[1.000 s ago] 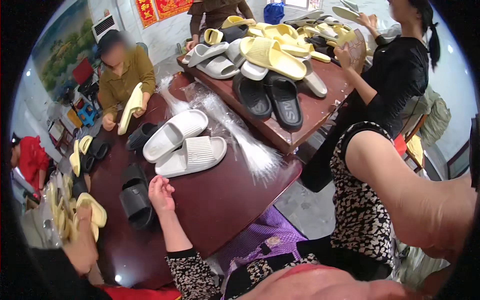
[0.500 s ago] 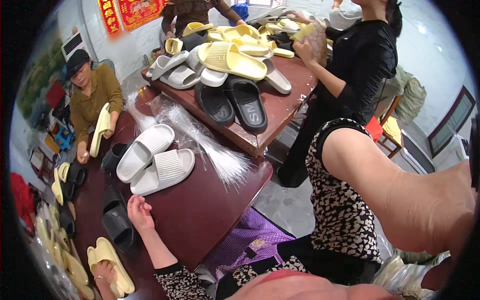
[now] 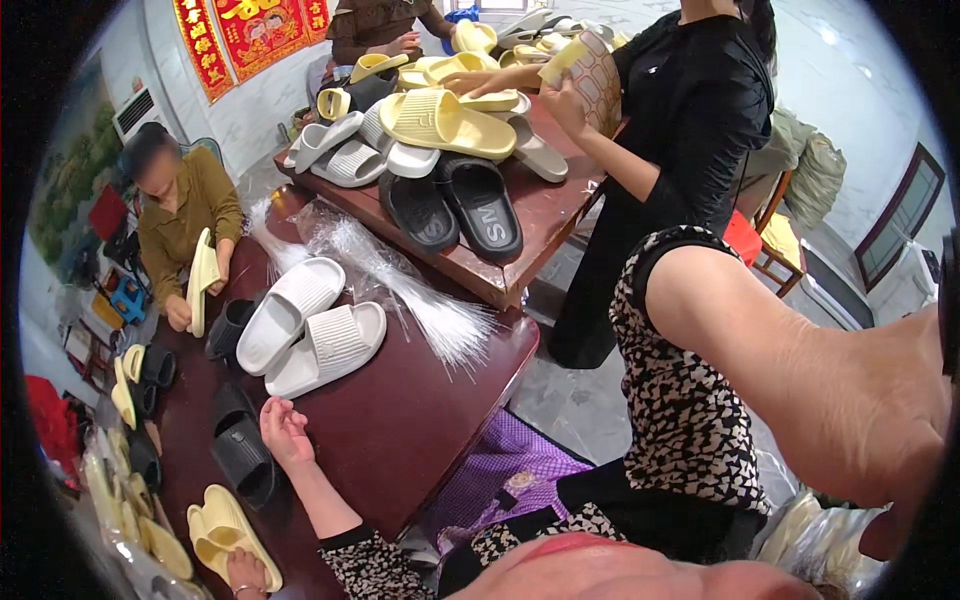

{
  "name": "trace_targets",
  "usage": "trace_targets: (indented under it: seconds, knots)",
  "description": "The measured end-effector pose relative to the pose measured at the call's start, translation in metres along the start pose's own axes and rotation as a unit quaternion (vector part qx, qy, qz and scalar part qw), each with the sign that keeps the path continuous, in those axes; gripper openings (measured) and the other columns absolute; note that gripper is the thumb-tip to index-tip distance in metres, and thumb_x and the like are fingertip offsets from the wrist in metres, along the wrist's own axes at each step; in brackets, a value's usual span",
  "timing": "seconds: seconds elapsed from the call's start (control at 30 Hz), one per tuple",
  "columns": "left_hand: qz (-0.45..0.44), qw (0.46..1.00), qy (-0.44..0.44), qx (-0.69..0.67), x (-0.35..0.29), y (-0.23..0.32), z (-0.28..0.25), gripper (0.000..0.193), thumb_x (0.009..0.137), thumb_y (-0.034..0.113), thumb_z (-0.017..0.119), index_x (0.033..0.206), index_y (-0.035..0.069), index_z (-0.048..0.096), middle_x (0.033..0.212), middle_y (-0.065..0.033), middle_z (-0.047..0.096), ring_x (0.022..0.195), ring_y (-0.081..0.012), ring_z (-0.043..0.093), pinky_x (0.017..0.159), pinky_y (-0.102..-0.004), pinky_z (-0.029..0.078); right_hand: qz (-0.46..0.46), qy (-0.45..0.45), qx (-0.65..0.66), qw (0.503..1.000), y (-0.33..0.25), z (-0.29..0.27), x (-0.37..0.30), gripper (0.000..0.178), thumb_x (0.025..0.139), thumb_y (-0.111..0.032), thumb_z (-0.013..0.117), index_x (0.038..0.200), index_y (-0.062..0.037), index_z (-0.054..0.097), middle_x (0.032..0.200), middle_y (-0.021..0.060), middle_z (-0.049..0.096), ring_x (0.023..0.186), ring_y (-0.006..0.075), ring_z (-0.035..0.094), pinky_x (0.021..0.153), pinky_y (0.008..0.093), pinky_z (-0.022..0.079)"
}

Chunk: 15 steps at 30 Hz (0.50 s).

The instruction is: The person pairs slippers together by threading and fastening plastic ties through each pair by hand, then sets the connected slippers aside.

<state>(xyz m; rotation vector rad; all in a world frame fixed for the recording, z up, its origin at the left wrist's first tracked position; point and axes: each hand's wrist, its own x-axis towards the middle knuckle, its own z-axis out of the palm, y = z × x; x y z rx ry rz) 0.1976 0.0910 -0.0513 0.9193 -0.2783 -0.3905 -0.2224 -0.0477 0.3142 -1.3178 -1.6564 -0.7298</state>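
Observation:
My left hand (image 3: 285,432) rests on the dark red table, fingers loosely curled and apart, with nothing in it. Just beyond its fingertips lies a pair of light grey slides, one ribbed slide (image 3: 335,350) overlapping its mate (image 3: 290,312). Black slides (image 3: 242,445) lie to the left of this hand. My right forearm is raised at the right, and my right hand (image 3: 905,390) reaches the picture's edge, its fingers hidden. Near the lower left, a co-worker's hand (image 3: 246,570) with a bracelet touches a pair of yellow slides (image 3: 228,530).
Clear plastic ties (image 3: 440,320) lie beside the grey slides. A second table (image 3: 560,215) bears piled yellow, grey and black slides. A seated person (image 3: 185,215) holds a yellow slide (image 3: 204,280); a person in black (image 3: 690,130) stands opposite. Bagged slides (image 3: 130,510) lie at left.
The person in black has reached one hand onto the pile of slides. The seated person's head has dipped. The co-worker's hand on the yellow slides has shifted slightly; my hands are nearly still.

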Motion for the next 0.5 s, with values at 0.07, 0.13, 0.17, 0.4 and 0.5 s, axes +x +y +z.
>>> trace_targets:
  seconds: [0.07,0.13,0.17,0.4,0.5]
  knots:
    - [-0.002,1.000,0.005,0.004,0.000,-0.001,-0.001,0.014,0.090,0.013,0.052,0.099,0.002,0.055,0.076,-0.0066,0.060,0.051,-0.0124,0.049,0.045,-0.0259,0.044,-0.006,0.001,0.010,1.000,0.001,0.002,0.000,0.013,0.076,-0.001,0.052,0.069,-0.0006,0.062,0.066,0.0124,0.059,0.067,0.0241,0.059,0.071,0.0357,0.049]
    - [-0.007,1.000,0.019,0.007,0.000,-0.001,-0.001,0.015,0.089,0.013,0.053,0.098,0.002,0.055,0.076,-0.0067,0.060,0.051,-0.0126,0.050,0.045,-0.0262,0.044,-0.014,0.003,0.022,1.000,0.002,0.004,-0.001,0.013,0.076,0.001,0.051,0.068,0.0001,0.062,0.066,0.0131,0.059,0.067,0.0243,0.059,0.070,0.0353,0.049]
    - [-0.004,1.000,0.020,0.010,0.000,-0.001,0.000,0.015,0.089,0.013,0.053,0.098,0.002,0.055,0.076,-0.0067,0.060,0.051,-0.0126,0.050,0.045,-0.0262,0.044,-0.018,0.002,0.029,0.999,0.003,0.004,-0.002,0.013,0.076,0.002,0.051,0.068,0.0005,0.061,0.066,0.0134,0.059,0.067,0.0244,0.059,0.070,0.0350,0.050]
    - [0.000,1.000,0.005,-0.008,-0.004,0.003,0.007,0.012,0.088,0.009,0.053,0.097,0.002,0.054,0.076,-0.0088,0.060,0.051,-0.0133,0.052,0.044,-0.0259,0.046,-0.027,-0.013,0.070,0.997,-0.004,0.009,0.012,0.015,0.075,0.008,0.050,0.066,0.0029,0.060,0.067,0.0155,0.060,0.067,0.0251,0.060,0.068,0.0337,0.052]
    - [0.003,1.000,0.005,-0.004,-0.003,0.004,0.002,0.012,0.088,0.010,0.053,0.098,0.002,0.054,0.076,-0.0088,0.060,0.052,-0.0133,0.052,0.044,-0.0259,0.046,-0.140,0.016,0.025,0.990,-0.006,0.002,0.009,0.015,0.076,0.006,0.051,0.066,0.0030,0.061,0.070,0.0158,0.062,0.070,0.0309,0.064,0.069,0.0362,0.055]
